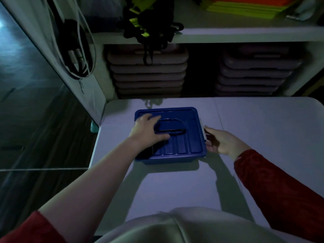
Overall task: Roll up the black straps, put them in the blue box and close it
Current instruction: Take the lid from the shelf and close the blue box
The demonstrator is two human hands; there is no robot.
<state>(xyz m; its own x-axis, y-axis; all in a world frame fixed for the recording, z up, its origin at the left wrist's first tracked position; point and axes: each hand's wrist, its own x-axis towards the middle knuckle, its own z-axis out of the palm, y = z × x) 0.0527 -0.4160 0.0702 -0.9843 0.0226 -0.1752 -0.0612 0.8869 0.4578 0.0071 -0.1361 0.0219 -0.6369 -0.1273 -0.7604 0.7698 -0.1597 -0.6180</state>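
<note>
Left hand (149, 132) lies flat on the lid (182, 135) of the blue box (168, 159), fingers spread and released, palm down over the lid's left half, thumb pointing toward the recessed handle (171, 128) at lid centre. Nothing grasped, just pressing on top. Right hand (221, 142) is at the box's right edge, fingers curled around the white latch (203, 131) there; grip is partly closed on that clip, thumb side touching the rim. Whether the latch is snapped down: cannot tell, too dark.

Lid sits on the box, covering it fully; the contents are hidden, no black straps visible on the worktop. Box sits on the pale worktop (263, 137), toward its far left part, near the back edge. Shadows of both arms fall on the worktop in front of the box.

Both arms wear red sleeves (280, 190), the left one pushed up near the elbow. Pale garment at frame bottom, nearer than the box.

Behind the box: white shelf unit (228, 35). Lower bay holds two stacks of greyish-pink lidded trays (149, 74), left stack directly behind the box. On the shelf above, a black-and-neon-yellow bundle of straps (149, 23) hangs over the edge. Orange and yellow flat items (245, 5) up right of that. Cables (77, 50) hang on the unit's left side. Dark floor left of the box. Lighting dim, bluish.
</note>
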